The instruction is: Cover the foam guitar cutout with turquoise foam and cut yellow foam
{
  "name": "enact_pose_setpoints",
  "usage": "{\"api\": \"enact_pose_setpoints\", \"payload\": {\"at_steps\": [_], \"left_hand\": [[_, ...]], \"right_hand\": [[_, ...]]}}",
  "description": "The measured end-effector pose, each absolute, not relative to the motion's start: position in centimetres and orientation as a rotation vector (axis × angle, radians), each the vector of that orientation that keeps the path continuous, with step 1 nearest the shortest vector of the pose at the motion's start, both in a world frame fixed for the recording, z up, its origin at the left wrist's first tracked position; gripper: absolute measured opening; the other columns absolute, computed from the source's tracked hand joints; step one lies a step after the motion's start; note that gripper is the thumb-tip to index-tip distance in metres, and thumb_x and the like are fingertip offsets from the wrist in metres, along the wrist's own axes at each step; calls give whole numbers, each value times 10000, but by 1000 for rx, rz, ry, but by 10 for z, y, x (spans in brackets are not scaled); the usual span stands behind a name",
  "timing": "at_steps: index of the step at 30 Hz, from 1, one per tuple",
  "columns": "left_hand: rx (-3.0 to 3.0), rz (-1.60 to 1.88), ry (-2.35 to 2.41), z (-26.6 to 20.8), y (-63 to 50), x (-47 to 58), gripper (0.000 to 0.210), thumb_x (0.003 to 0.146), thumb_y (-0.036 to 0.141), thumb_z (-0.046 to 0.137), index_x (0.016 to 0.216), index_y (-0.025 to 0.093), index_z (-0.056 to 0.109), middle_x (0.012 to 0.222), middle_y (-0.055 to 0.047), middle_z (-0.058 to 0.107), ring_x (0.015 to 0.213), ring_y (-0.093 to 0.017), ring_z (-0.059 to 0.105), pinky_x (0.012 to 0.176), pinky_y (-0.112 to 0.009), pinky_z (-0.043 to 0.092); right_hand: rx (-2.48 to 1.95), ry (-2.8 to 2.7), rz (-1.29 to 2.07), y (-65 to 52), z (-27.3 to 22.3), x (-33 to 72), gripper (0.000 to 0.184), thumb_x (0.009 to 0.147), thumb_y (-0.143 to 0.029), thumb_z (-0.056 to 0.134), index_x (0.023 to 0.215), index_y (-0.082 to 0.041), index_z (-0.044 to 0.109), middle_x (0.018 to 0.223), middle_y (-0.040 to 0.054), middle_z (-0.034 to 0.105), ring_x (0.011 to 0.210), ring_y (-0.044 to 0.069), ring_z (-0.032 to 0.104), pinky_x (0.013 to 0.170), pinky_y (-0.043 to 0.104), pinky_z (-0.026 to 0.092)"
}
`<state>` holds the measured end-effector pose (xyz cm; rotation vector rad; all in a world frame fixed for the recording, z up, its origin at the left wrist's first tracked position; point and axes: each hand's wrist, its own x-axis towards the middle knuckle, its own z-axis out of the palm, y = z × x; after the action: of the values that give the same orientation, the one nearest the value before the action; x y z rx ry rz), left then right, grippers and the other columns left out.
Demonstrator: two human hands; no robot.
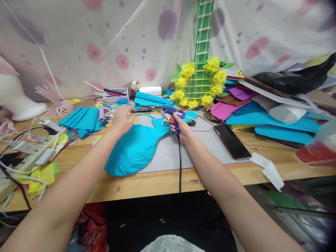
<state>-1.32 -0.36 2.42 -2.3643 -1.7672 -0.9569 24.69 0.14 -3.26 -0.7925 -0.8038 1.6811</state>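
Note:
My right hand (pixel 183 128) is wrapped around the handle of a blue hot glue gun (pixel 178 114), whose black cord hangs down over the table's front edge. My left hand (pixel 123 120) hovers at the upper left of a rounded blue paper-covered shape (pixel 132 150), its fingers loosely bent and apart, with nothing visible in them. The shape narrows to a neck on the right, close to the glue gun. It lies partly on a grey cutting mat (pixel 168 157) and partly on the wooden table (pixel 118 187).
A green paper guitar with yellow flowers (pixel 203 70) leans at the back. Stacked coloured paper (pixel 262 115) and a phone (pixel 232 141) lie right. Pleated blue paper (pixel 82 120), a power strip (pixel 26 159) with cables, and a white mannequin head (pixel 18 91) occupy the left.

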Motion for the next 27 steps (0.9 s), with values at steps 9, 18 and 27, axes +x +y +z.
{"api": "enact_pose_setpoints", "payload": {"at_steps": [9, 18, 27], "left_hand": [[-2723, -512, -1742, -4, -21, -3, 588, 726, 166, 374, 1298, 197, 506, 1181, -36, 653, 1124, -233, 569, 999, -410, 410], [-2598, -655, -1763, -12, -29, -1, 510, 701, 167, 414, 1180, 202, 586, 974, -41, 709, 1006, -260, 618, 948, -437, 437], [-2214, -1047, -1800, -2, -34, 0, 442, 714, 138, 480, 1155, 159, 493, 1101, -134, 573, 1084, -263, 536, 976, -414, 407]], "right_hand": [[-816, -853, 1699, -1, -34, 248, 344, 753, -498, 666, 740, -171, 562, 677, -14, 647, 390, 20, 377, 333, 156, 309], [-813, -868, 1685, -1, -36, 246, 372, 732, -511, 689, 701, -160, 570, 668, -3, 649, 389, 18, 381, 324, 154, 319], [-844, -874, 1679, -1, -37, 246, 362, 743, -508, 672, 701, -163, 571, 686, 1, 647, 397, 23, 379, 331, 158, 321]]}}
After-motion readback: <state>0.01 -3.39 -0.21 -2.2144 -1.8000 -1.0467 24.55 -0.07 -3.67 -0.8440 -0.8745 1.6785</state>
